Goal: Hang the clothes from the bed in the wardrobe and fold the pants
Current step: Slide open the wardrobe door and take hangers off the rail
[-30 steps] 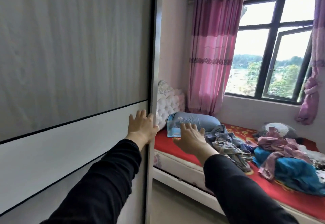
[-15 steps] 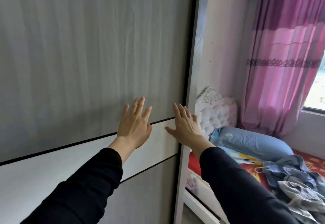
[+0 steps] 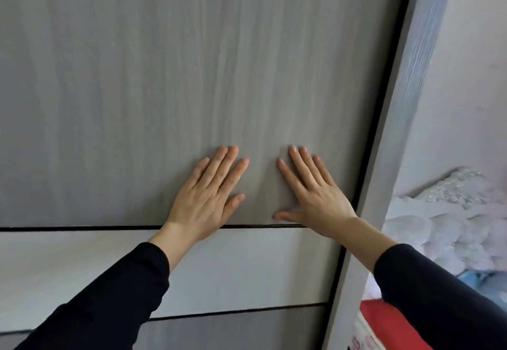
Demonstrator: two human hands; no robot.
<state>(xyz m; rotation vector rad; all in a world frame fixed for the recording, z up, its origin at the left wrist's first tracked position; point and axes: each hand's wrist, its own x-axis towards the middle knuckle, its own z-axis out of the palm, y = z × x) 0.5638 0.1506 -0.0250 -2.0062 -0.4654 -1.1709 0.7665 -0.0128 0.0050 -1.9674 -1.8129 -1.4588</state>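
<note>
One wardrobe door [image 3: 192, 75] now fills most of the frame. The left hand [image 3: 204, 198] and right hand [image 3: 315, 198] lie flat on it at the centre, fingers straight and spread, grasping nothing. The right hand has come over from above the bed [image 3: 384, 319], of which only a red corner shows at lower right. The clothes are out of view. I judge the door gets pushed open next.

- Large grey sliding wardrobe door [image 3: 192, 75]: mid-grey, with fine vertical wood-grain streaks.
- Flat white band [image 3: 247, 264] across that door: plain off-white, edged by 2 thin black lines, with darker grey below.
- Upright grey wardrobe frame post [image 3: 406, 108]: pale grey, streaked, with a black strip along its left edge.
- 2 long black fabric sleeves [image 3: 109, 308]: plain black.
- Padded white tufted headboard [image 3: 452, 229]: white, with glittery silver trim on top.
- Flat red bed sheet [image 3: 380, 319]: bright red.
- Smooth painted wall [image 3: 472, 75]: pale pinkish-white.
</note>
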